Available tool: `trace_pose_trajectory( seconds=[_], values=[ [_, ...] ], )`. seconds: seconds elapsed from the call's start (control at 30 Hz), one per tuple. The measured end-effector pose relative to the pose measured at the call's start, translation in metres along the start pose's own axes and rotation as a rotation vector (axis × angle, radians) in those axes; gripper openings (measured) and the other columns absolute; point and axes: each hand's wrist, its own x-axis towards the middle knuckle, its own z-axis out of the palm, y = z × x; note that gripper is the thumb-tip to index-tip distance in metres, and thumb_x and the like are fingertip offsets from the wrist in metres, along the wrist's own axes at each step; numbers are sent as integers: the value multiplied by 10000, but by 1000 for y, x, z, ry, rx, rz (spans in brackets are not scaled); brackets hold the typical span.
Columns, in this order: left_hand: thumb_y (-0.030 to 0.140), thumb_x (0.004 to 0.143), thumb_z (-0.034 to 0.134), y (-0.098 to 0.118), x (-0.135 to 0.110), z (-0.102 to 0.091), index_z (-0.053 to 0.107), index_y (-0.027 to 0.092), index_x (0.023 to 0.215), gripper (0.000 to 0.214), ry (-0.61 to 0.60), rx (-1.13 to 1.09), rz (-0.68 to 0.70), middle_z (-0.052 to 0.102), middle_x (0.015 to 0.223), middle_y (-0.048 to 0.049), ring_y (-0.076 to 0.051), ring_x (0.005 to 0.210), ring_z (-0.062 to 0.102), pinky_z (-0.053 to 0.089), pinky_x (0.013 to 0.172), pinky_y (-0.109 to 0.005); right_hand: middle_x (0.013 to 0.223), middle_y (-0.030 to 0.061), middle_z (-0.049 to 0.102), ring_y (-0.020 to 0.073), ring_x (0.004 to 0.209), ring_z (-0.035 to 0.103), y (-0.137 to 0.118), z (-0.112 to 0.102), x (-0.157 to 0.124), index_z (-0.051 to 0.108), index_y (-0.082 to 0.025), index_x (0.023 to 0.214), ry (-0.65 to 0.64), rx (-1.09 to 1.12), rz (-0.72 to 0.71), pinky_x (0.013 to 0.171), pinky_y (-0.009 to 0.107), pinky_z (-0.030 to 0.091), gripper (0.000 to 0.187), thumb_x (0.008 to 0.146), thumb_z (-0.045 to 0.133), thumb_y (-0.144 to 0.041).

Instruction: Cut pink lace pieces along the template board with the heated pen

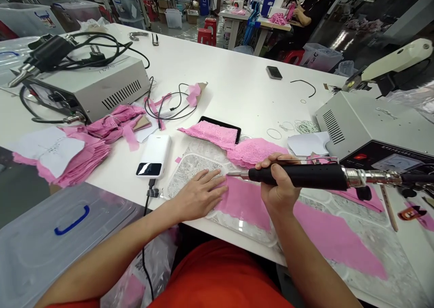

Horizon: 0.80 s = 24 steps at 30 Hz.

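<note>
My left hand (pixel 200 196) lies flat with fingers stretched out, over the clear, textured plastic board and the left end of a pink fabric piece (pixel 246 204). My right hand (pixel 280 184) is wrapped round a black-handled power tool (pixel 305 176) with a thin metal tip. The tip points left and sits at the fabric's upper left edge, close to my left fingertips. Pink lace pieces (pixel 259 152) lie just beyond the tool. Another pink fabric piece (pixel 339 238) rests on the clear board (pixel 383 240) to the right of my right forearm.
A grey metal box (pixel 111 82) with a similar tool on top stands left; another box (pixel 376 123) stands right. Nearby are a white power bank (pixel 154 156), stacked pink fabric (pixel 84 161), a dark tablet (pixel 220 125) and a phone (pixel 274 72). A person (pixel 310 16) sits at a sewing machine behind.
</note>
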Motion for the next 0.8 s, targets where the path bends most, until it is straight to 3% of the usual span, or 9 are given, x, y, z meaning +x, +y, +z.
trace_pose_trajectory(
  seconds=[0.37, 0.53, 0.7, 0.8],
  values=[
    [232, 941, 465, 0, -1, 2, 624, 174, 1158, 276, 3, -20, -15, 596, 1279, -86, -286, 1288, 449, 406, 1024, -459, 804, -35, 546, 100, 652, 563, 1, 1, 0, 534, -205, 758, -1, -32, 10, 634, 313, 514, 159, 676, 651, -136],
    [253, 953, 451, -2, -1, 0, 607, 184, 1193, 294, 9, -26, -12, 585, 1296, -83, -278, 1307, 431, 395, 1039, -454, 796, -34, 534, 90, 649, 543, -12, 2, 4, 557, -199, 774, 76, 18, 8, 625, 294, 506, 163, 652, 641, -132],
    [229, 964, 420, -1, 7, -13, 608, 155, 1183, 298, 28, 19, 29, 595, 1282, -96, -276, 1283, 457, 394, 1033, -458, 785, -28, 543, 99, 633, 537, -46, -18, 12, 573, -199, 775, 168, -66, -16, 586, 285, 494, 172, 630, 631, -126],
    [198, 960, 420, 11, 21, -18, 634, 141, 1117, 271, 56, 1, 53, 618, 1247, -96, -271, 1242, 498, 418, 1007, -441, 769, -22, 550, 104, 615, 533, -58, -38, 13, 580, -190, 756, 186, -142, -55, 570, 290, 486, 156, 626, 634, -121]
  ],
)
